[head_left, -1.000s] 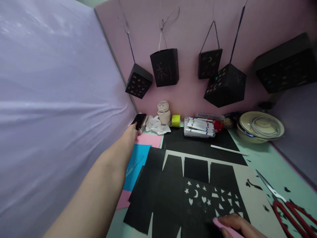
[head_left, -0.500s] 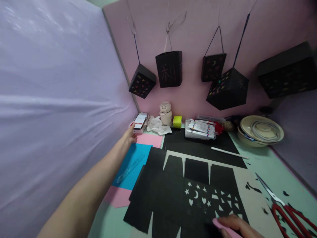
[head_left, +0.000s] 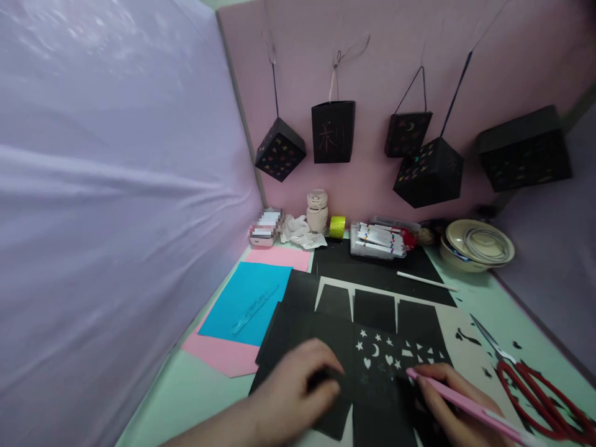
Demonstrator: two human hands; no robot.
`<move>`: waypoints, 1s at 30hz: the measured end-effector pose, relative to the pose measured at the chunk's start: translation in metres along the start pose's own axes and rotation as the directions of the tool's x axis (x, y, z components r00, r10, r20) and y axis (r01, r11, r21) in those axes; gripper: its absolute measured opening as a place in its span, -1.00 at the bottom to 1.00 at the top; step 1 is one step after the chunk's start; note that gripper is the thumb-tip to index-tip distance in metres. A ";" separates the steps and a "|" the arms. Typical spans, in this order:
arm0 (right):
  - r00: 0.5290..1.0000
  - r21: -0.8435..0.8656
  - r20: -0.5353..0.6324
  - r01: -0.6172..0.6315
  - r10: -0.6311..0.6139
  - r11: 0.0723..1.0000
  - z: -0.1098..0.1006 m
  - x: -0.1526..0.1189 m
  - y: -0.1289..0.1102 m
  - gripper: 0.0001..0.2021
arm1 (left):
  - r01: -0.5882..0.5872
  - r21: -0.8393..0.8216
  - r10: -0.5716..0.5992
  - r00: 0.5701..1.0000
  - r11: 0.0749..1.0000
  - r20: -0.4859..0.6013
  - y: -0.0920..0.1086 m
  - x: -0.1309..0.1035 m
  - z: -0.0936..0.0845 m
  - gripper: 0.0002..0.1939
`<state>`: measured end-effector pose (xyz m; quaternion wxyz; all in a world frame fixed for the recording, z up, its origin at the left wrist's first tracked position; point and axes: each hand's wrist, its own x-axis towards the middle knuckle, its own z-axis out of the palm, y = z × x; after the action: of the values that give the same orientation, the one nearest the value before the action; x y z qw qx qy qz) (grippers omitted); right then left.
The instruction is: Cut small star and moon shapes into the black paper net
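The left hand [head_left: 300,380], thumb parted, has moved from phone [head_left: 267,222] to black card [head_left: 326,335]. There, the right hand [head_left: 444,415] holds a pink pen [head_left: 471,405].

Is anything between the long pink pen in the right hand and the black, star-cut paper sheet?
Nothing visible is: the pink pen has its tip over the black sheet; the left hand is left of the pen.

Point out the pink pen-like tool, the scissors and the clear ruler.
Pink pen-like tool [head_left: 468,403]: head view, middle of its barrel.
Scissors [head_left: 511,360]: head view, where blades meet red handles.
Clear ruler [head_left: 255,311]: head view, middle of its length.
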<state>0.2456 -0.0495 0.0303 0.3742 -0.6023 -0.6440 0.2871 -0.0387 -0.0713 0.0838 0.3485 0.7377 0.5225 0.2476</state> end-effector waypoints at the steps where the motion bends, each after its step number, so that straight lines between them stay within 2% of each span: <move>1: 1.000 -0.005 0.004 0.001 -0.001 1.000 0.001 0.001 0.003 -0.72 | -0.157 0.120 0.140 0.980 0.980 0.141 0.004 -0.003 0.013 -0.77; 2: 1.000 -0.015 0.013 0.008 -0.008 1.000 0.002 0.001 0.006 -0.73 | -0.304 0.218 0.245 0.934 0.927 0.262 0.005 -0.004 0.027 -0.72; 3: 0.999 -0.027 0.028 0.022 -0.021 0.999 0.003 0.002 0.010 -0.73 | -0.422 0.313 0.315 0.887 0.851 0.337 0.005 -0.003 0.041 -0.71; 5: 0.999 -0.057 0.035 0.043 -0.041 0.997 0.005 0.005 0.015 -0.73 | -0.511 0.493 0.367 0.856 0.704 0.363 -0.001 0.000 0.070 -0.68; 7: 0.997 -0.079 0.032 0.075 -0.072 0.994 0.007 0.007 0.020 -0.72 | -0.532 0.616 0.467 0.838 0.581 0.283 -0.009 0.004 0.098 -0.68; 9: 0.994 -0.090 0.037 0.105 -0.102 0.990 0.008 0.009 0.023 -0.71 | -0.527 0.691 0.587 0.789 0.494 0.182 -0.018 0.007 0.121 -0.71; 12: 0.991 -0.112 0.047 0.133 -0.128 0.985 0.009 0.010 0.026 -0.72 | -0.472 0.762 0.666 0.743 0.444 0.072 -0.028 0.008 0.140 -0.73; 14: 0.990 -0.134 0.057 0.139 -0.133 0.981 0.009 0.010 0.027 -0.74 | -0.447 0.782 0.699 0.715 0.435 0.020 -0.031 0.007 0.143 -0.72; 16: 0.989 -0.149 0.067 0.137 -0.129 0.979 0.010 0.009 0.026 -0.74 | -0.436 0.789 0.708 0.706 0.433 0.002 -0.033 0.005 0.142 -0.71; 19: 0.988 -0.151 0.081 0.141 -0.130 0.978 0.009 0.008 0.022 -0.75 | -0.446 0.788 0.685 0.727 0.424 0.043 -0.032 0.002 0.138 -0.67; 24: 0.987 -0.124 0.056 0.156 -0.150 0.980 0.008 0.006 0.016 -0.76 | -0.479 0.764 0.601 0.785 0.433 0.151 -0.026 -0.002 0.128 -0.61; 30: 0.992 -0.106 0.039 0.126 -0.122 0.986 0.008 0.005 0.017 -0.76 | -0.518 0.734 0.532 0.808 0.439 0.253 -0.016 -0.005 0.116 -0.53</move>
<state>0.2483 -0.0421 0.0121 0.3477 -0.5756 -0.7009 0.2377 0.0347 -0.1021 -0.0024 -0.1022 0.9353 0.3239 0.0990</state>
